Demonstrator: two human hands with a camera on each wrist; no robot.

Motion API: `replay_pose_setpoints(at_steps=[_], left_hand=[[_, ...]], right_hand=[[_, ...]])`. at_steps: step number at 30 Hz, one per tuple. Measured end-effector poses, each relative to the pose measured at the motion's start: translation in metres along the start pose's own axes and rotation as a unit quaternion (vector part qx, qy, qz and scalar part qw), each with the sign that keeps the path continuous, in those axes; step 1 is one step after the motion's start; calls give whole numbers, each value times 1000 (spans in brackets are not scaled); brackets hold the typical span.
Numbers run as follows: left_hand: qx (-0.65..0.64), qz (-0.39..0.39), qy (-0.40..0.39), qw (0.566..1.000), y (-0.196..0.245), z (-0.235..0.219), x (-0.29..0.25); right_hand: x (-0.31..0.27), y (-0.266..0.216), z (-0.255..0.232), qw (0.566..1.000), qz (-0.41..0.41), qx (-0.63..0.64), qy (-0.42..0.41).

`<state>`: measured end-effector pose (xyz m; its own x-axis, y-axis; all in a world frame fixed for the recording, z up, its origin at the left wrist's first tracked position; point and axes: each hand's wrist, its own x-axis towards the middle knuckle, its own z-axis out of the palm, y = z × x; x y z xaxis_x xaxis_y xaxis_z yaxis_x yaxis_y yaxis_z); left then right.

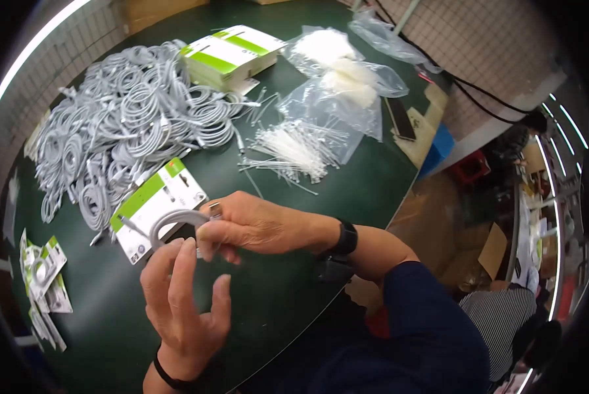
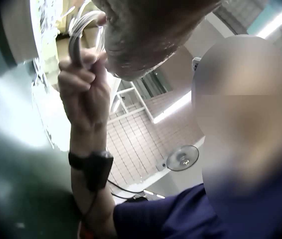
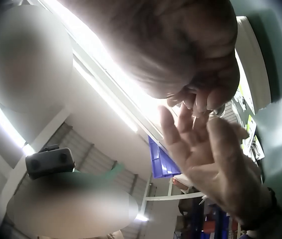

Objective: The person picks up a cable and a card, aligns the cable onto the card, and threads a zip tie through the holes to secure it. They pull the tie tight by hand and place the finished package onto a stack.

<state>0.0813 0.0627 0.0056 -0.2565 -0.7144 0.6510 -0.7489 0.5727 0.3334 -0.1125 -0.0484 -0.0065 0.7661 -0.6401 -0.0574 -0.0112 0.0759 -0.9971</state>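
My right hand (image 1: 258,225) grips a coiled grey cable (image 1: 175,216) between thumb and curled fingers, and the loop sticks out to the left. Just below it my left hand (image 1: 188,312) is raised, its fingers fairly straight with their tips close to the coil and the thumb held apart. Under the coil a green-and-white packaging card (image 1: 140,207) lies on the table, partly covered by hand and cable. In the left wrist view the cable coil (image 2: 74,42) shows above the right hand's fingers. The right wrist view has the left hand (image 3: 211,159) with spread fingers.
A large heap of grey coiled cables (image 1: 130,111) covers the back left of the green table (image 1: 274,295). Behind stands a stack of cards (image 1: 232,56). White cable ties (image 1: 294,151) lie loose near plastic bags (image 1: 347,79). Several carded cables (image 1: 45,276) sit at the left edge.
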Motion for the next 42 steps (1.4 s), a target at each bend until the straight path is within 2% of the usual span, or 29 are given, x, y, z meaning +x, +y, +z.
replay_pose_setpoints(at_steps=[1, 2, 5, 6, 9, 11, 14, 17, 21, 22, 24, 25, 27, 28, 30, 31, 32, 34, 35, 38, 40, 42], left_hand=[[-91, -32, -42, 994, 3, 9, -3], [-104, -18, -42, 994, 5, 18, -5], [-83, -59, 12, 995, 5, 39, -9], [-88, -52, 10, 995, 3, 39, -9], [-110, -96, -30, 989, -3, 37, -10], [-105, -84, -38, 990, -6, 34, -10], [-91, -63, -53, 992, -11, 29, -7], [-73, 38, -17, 996, -18, 22, 2], [-110, 36, 8, 993, -19, 16, 9], [-87, 22, -1, 996, -21, 15, 11], [-176, -15, 20, 984, -24, 13, 11], [-153, -26, 17, 988, -26, 10, 12], [-206, -18, 15, 978, -30, 3, 12], [-191, -23, 13, 981, -31, 0, 12], [-213, -46, 21, 976, -33, -4, 13], [-228, -56, 25, 972, -33, -6, 14], [-223, -55, 24, 973, -34, -8, 15], [-200, -27, 16, 979, -36, -11, 17], [-189, -13, 11, 982, -37, -12, 18], [-175, 4, 4, 984, -34, -12, 20], [-163, 14, -3, 987, -34, -12, 21], [-133, 57, 0, 989, -37, -7, 18]], right_hand=[[0, 1, 1, 999, -30, 18, -7], [0, 2, 1, 997, -62, 37, -17], [1, 11, 10, 995, -54, 85, -15], [1, 11, 11, 992, -49, 113, -25], [2, 8, 9, 994, -20, 105, 12], [2, 7, 8, 995, -2, 100, 26], [1, 5, 4, 990, -74, 98, 73], [-2, -3, 0, 991, -56, 102, 65], [0, -2, 1, 991, -40, 115, 47], [0, -4, 2, 991, -39, 117, 43], [-2, -7, 5, 990, -40, 137, 13], [-3, -8, 4, 992, -50, 114, 9], [-6, -10, 5, 993, -62, 99, -9], [-9, -11, 3, 994, -105, 16, 10], [-11, -14, 3, 968, -190, -155, 61], [-10, -15, 4, 967, -195, -151, 58], [-9, -16, 5, 937, -251, -232, 74], [-8, -16, 8, 847, -351, -384, 109], [-7, -17, 9, 847, -353, -380, 113], [-4, -19, 16, 803, -369, -446, 141], [0, -17, 21, 799, -380, -444, 143], [4, -16, 24, 789, -396, -451, 135]])
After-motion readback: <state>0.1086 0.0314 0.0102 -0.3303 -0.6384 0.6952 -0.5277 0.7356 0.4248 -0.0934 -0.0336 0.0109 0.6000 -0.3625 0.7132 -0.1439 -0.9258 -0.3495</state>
